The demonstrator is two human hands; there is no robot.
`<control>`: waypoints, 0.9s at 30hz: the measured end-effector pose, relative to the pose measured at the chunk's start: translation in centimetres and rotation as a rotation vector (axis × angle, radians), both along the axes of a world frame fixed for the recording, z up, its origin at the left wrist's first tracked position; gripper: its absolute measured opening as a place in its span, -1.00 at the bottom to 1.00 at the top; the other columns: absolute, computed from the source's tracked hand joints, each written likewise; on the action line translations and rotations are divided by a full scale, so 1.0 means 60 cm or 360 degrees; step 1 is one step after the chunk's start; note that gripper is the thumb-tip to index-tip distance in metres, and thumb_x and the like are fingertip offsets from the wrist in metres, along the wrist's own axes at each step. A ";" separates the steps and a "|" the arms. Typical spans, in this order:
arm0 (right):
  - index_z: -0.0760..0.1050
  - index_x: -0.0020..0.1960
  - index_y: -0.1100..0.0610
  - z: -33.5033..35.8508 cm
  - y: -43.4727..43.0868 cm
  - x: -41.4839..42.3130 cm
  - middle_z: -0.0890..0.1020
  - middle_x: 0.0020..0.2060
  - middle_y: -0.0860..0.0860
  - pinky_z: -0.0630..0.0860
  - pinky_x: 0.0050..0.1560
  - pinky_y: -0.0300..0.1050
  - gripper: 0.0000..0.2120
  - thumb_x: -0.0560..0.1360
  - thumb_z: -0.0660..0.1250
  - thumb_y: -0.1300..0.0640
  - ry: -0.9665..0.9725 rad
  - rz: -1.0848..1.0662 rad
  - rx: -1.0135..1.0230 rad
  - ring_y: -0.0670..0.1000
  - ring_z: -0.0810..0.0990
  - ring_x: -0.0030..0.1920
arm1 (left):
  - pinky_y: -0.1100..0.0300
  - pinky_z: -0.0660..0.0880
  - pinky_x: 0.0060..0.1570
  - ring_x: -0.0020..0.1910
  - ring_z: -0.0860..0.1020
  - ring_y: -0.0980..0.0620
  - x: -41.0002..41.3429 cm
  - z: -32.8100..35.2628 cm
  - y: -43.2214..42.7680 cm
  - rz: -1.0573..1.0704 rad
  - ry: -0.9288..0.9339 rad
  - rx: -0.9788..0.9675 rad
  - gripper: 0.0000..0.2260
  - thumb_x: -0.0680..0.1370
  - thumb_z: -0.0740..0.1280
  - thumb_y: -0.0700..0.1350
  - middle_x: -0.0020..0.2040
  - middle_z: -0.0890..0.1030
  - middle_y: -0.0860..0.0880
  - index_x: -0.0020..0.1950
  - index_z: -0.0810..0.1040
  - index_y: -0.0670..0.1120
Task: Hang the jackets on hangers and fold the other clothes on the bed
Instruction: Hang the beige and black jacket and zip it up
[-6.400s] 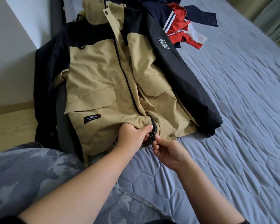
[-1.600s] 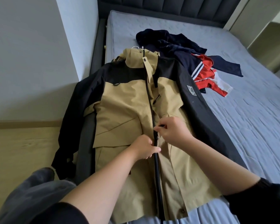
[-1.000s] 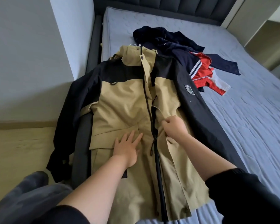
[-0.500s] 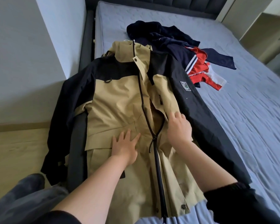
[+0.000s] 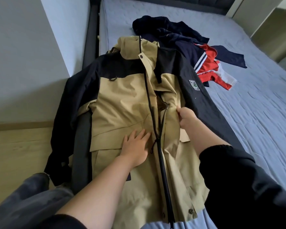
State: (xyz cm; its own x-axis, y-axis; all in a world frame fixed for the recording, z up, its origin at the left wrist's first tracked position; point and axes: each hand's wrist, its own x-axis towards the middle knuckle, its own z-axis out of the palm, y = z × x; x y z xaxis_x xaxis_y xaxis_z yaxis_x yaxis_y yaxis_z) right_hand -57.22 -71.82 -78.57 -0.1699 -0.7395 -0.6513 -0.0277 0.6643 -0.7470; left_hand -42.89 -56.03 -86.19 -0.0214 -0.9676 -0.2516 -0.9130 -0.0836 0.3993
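A tan and black hooded jacket [image 5: 122,100] lies face up along the left edge of the bed [image 5: 254,121], zipped from the hem to about mid-chest, open above. My left hand [image 5: 136,144] rests flat on the left front panel beside the zipper pull, fingers spread. My right hand [image 5: 186,115] pinches the tan fabric of the right front panel beside the black sleeve. Behind the jacket lies a heap of navy clothes [image 5: 168,32] and a red and white garment [image 5: 211,70].
A white wall [image 5: 31,55] and wooden floor [image 5: 15,154] border the bed on the left; the jacket's left sleeve hangs over the dark bed frame [image 5: 89,38]. My grey-trousered leg [image 5: 23,200] is at the lower left. Grey quilted mattress stretches to the right.
The zipper was drawn up from the hem to mid-chest. In the last second my left hand stayed flat, while my right hand shifted outward and gripped the right panel's fabric.
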 end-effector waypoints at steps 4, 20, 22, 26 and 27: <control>0.46 0.15 0.20 -0.021 0.037 -0.018 0.57 0.01 0.11 0.51 0.04 0.01 -0.76 0.52 0.32 0.12 0.1391 0.0675 -0.0547 0.15 0.55 0.06 | -0.05 -0.09 0.48 0.54 -0.07 -0.02 0.008 0.000 0.003 0.0016 0.0049 -0.0045 -0.41 0.57 0.22 -0.06 0.57 0.00 0.11 0.55 0.06 0.11; 0.55 -0.11 0.02 0.010 0.148 0.029 0.52 -0.18 -0.07 0.25 0.12 -0.07 -0.87 0.47 0.23 0.18 0.2305 0.2889 -0.1754 0.03 0.40 -0.02 | 0.08 -0.03 0.48 0.53 0.01 0.05 0.030 -0.019 0.006 0.0014 0.0309 -0.0107 -0.51 0.50 0.20 -0.22 0.55 0.13 0.05 0.43 0.38 0.05; 0.55 -0.10 0.05 0.001 0.148 0.013 0.57 -0.19 -0.06 0.25 0.14 -0.14 -0.86 0.50 0.21 0.15 0.2069 0.2479 -0.1674 0.02 0.43 -0.04 | 0.14 0.00 0.47 0.52 0.06 0.06 0.028 -0.018 0.006 0.0122 0.0453 -0.0116 -0.60 0.50 0.23 -0.21 0.52 0.21 0.06 0.32 0.50 0.00; 0.62 -0.16 0.07 0.004 0.146 -0.016 0.61 -0.29 -0.08 0.47 -0.08 -0.17 -0.91 0.47 0.35 0.18 0.1290 0.1544 -0.1018 -0.02 0.56 -0.16 | 0.29 0.30 0.14 0.20 0.43 0.04 0.010 0.014 0.002 0.0457 0.1024 -0.0089 -0.94 0.46 0.42 -0.07 0.10 0.53 0.03 -0.21 0.59 0.02; 0.62 -0.19 0.06 0.006 0.147 -0.021 0.59 -0.33 -0.11 0.49 -0.12 -0.17 -0.91 0.46 0.37 0.18 0.1245 0.1493 -0.0968 -0.04 0.57 -0.19 | 0.23 0.34 0.11 0.13 0.44 0.06 -0.001 0.023 0.001 0.0425 0.1080 -0.0049 -0.89 0.44 0.44 -0.01 0.01 0.53 0.01 -0.27 0.56 0.06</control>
